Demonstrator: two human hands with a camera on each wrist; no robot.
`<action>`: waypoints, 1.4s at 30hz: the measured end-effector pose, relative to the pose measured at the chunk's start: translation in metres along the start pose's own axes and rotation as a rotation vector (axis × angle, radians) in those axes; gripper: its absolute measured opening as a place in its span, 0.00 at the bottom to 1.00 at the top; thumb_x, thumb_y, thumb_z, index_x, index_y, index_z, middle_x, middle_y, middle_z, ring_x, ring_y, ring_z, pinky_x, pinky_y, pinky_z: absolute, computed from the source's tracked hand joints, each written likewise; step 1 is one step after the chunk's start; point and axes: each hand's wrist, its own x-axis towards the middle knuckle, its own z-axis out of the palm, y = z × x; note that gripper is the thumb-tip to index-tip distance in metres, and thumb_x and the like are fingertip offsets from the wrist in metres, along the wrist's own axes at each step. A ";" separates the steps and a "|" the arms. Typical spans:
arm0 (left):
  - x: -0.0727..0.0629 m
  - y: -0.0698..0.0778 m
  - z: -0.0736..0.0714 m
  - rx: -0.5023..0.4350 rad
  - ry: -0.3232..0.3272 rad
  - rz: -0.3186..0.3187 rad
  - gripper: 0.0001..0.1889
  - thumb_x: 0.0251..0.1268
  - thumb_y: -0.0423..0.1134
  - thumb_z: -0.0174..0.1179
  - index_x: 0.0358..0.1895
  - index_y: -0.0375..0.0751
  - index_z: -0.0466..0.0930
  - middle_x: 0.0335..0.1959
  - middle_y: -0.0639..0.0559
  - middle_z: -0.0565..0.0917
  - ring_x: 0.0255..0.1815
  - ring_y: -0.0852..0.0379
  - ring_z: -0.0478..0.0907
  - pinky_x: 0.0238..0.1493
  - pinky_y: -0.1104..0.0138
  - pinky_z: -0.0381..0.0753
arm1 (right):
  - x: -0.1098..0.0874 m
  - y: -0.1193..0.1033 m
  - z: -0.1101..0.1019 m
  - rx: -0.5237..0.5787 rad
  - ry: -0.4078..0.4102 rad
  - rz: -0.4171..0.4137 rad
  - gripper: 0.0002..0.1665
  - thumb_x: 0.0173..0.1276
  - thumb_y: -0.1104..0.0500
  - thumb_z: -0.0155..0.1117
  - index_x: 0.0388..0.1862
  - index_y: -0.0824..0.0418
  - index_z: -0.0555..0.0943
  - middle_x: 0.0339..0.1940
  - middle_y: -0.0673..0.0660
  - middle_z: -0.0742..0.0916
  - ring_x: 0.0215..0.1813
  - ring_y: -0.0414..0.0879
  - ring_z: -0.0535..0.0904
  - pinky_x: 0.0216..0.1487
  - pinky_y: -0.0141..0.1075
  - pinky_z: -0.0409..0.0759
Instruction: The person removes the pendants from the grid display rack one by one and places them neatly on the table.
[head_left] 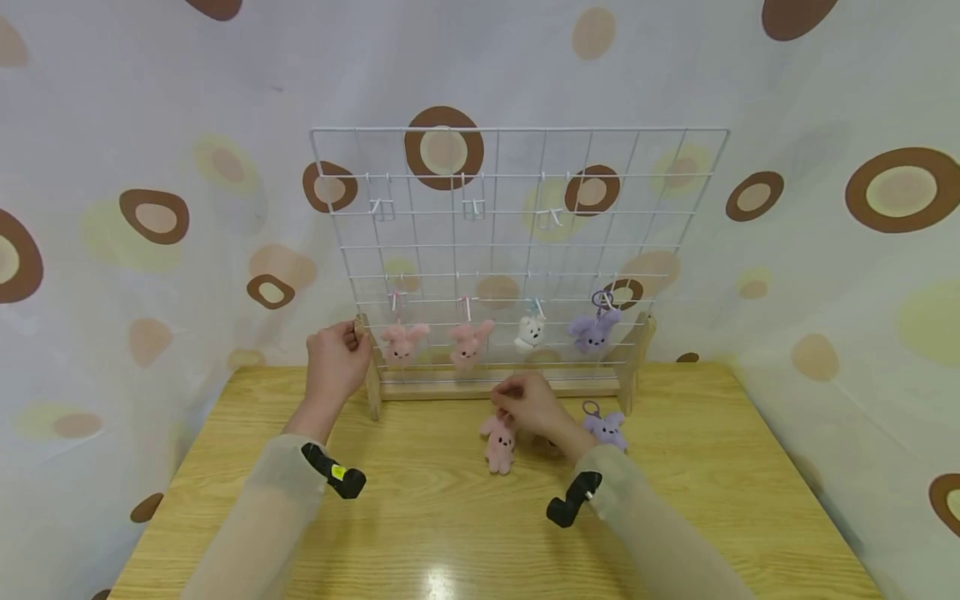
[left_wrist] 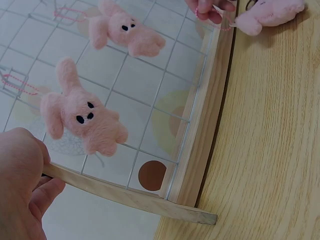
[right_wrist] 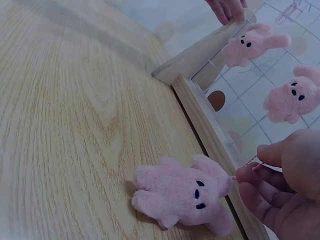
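My left hand (head_left: 337, 358) grips the top of the wooden side post (head_left: 373, 387) of a white wire grid rack. Below the rack's base, my right hand (head_left: 534, 407) pinches the pink beaded cord (right_wrist: 251, 161) of a pink plush bunny keychain (right_wrist: 172, 192). That bunny lies on the tabletop, its ears toward the fingers. On lower hooks hang two pink plush bunnies, one left (head_left: 402, 348) and one beside it (head_left: 467, 350), then a small white plush (head_left: 531, 332) and a purple plush bunny (head_left: 592, 335).
Another purple plush (head_left: 606, 430) with a ring lies on the wooden table (head_left: 442, 517), right of my right hand. A thing behind that wrist is mostly hidden. Three hooks, including a left one (head_left: 382, 208), sit higher on the grid without plushes. A patterned cloth covers the wall behind.
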 end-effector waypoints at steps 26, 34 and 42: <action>0.000 0.000 0.000 0.012 0.003 -0.007 0.12 0.75 0.32 0.60 0.48 0.23 0.87 0.40 0.32 0.90 0.43 0.42 0.90 0.43 0.51 0.90 | -0.014 -0.019 -0.028 -0.160 0.064 -0.098 0.10 0.75 0.67 0.68 0.50 0.71 0.87 0.42 0.58 0.90 0.40 0.50 0.85 0.38 0.37 0.83; 0.000 0.000 0.001 0.018 0.006 -0.017 0.11 0.75 0.32 0.60 0.46 0.25 0.87 0.39 0.34 0.90 0.42 0.43 0.90 0.42 0.51 0.90 | -0.025 -0.031 -0.059 -0.123 0.067 -0.134 0.09 0.77 0.65 0.67 0.51 0.68 0.87 0.45 0.64 0.88 0.42 0.49 0.84 0.38 0.35 0.83; -0.001 0.001 0.001 0.021 0.002 -0.016 0.12 0.75 0.32 0.60 0.47 0.24 0.87 0.40 0.33 0.90 0.42 0.43 0.90 0.42 0.50 0.90 | -0.033 -0.037 -0.091 -0.098 0.120 -0.181 0.09 0.76 0.68 0.67 0.51 0.73 0.86 0.41 0.64 0.90 0.40 0.56 0.88 0.37 0.40 0.88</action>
